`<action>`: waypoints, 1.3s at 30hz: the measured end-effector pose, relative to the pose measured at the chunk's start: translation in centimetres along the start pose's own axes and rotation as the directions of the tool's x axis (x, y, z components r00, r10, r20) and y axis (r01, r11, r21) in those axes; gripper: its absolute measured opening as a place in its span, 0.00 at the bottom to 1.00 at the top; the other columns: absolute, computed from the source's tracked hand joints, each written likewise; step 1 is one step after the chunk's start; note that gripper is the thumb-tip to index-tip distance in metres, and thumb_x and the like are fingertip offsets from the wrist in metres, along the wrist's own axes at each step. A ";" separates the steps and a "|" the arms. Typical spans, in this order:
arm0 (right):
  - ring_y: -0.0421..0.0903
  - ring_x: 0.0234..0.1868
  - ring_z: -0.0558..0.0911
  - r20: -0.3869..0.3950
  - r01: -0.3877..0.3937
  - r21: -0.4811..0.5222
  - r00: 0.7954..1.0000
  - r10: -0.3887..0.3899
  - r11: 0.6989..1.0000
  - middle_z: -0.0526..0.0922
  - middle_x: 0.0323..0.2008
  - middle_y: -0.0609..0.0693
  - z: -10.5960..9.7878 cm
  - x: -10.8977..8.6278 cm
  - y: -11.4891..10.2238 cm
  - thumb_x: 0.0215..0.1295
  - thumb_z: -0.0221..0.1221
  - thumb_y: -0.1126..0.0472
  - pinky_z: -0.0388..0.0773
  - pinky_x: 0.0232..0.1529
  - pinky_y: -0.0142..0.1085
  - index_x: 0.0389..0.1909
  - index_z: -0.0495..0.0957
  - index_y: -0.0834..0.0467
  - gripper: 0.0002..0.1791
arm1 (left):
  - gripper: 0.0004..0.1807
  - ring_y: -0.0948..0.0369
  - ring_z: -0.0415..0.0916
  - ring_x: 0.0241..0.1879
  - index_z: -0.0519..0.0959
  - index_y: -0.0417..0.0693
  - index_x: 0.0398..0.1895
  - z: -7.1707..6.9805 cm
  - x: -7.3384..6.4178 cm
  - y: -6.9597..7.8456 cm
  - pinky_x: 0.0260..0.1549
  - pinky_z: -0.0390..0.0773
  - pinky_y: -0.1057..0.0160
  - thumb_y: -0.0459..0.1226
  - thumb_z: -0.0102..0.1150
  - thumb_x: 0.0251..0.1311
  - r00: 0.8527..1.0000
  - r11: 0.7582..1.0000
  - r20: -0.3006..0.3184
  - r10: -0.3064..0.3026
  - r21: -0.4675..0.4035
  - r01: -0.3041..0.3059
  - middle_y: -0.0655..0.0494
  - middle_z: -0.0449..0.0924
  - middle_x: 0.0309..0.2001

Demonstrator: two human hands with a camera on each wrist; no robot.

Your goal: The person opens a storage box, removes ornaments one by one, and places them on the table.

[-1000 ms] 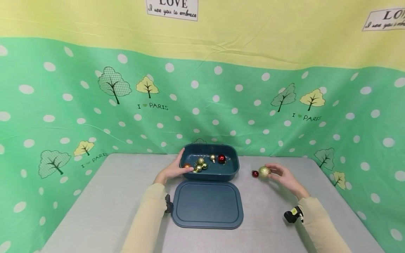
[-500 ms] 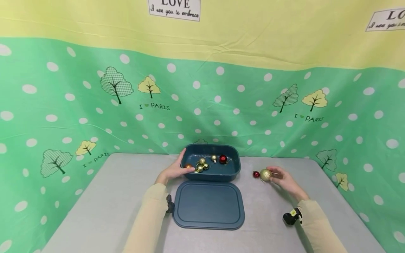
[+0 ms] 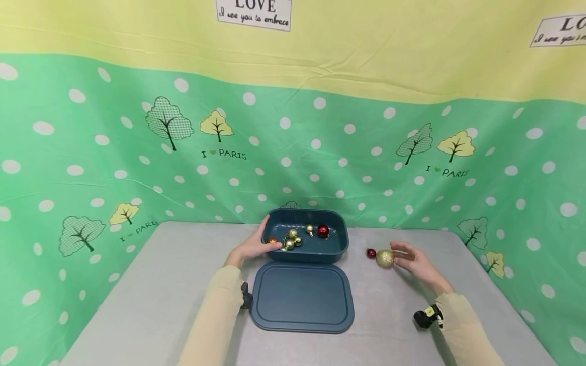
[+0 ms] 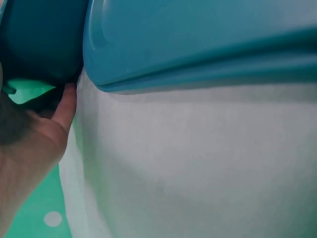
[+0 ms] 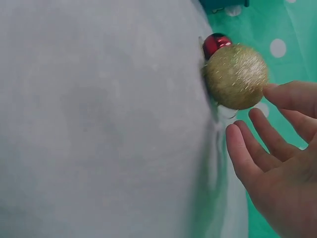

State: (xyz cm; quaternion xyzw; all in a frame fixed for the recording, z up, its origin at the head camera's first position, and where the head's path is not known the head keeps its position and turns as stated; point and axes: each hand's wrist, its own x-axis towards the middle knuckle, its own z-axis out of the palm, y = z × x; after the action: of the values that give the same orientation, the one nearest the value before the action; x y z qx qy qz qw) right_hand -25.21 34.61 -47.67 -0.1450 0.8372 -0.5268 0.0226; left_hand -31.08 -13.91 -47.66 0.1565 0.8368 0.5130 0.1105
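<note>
My left hand (image 3: 249, 247) holds the left end of an open dark blue storage box (image 3: 336, 252), thumb along its front side. In the left wrist view, that thumb (image 4: 65, 109) lies against the box wall. Inside the box are several small gold baubles (image 3: 290, 243), a red bauble (image 3: 322, 231) and an orange one (image 3: 272, 240), partly hidden by the hand. Right of the box, a large glittery gold bauble (image 3: 385, 258) sits beside a small red bauble (image 3: 371, 252). Spread fingers of my right hand (image 3: 416, 263) are at its right side; one fingertip (image 5: 270, 91) appears to touch it.
A flat dark blue lid (image 3: 302, 297) lies on the grey table (image 3: 151, 300) in front of the box. Behind the table hangs a green and yellow cloth (image 3: 316, 173) with dots and trees. Each wrist wears a small black camera.
The large gold bauble has shifted slightly toward me, and my right-hand fingers have loosened from around it. My left hand stays on the box. The head view has turned slightly left.
</note>
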 end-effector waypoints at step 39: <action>0.70 0.58 0.70 0.006 0.012 -0.156 1.000 -0.011 0.988 0.68 0.60 0.72 0.7 0.2 -1.5 0.67 0.57 0.67 0.71 0.54 0.57 0.64 0.64 0.73 0.27 | 0.53 0.34 0.37 0.70 0.31 0.42 0.76 -0.6 -2.3 3.9 0.64 0.53 0.39 0.35 0.61 0.62 0.998 0.998 0.054 -0.017 -0.061 0.020 0.32 0.29 0.74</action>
State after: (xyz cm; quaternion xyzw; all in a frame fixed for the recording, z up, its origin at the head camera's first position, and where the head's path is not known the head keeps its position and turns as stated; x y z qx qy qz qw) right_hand -24.89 33.32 -46.65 -0.1526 0.8751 -0.4592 0.0103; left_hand -28.62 -13.63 -43.82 0.1588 0.8187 0.5331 0.1426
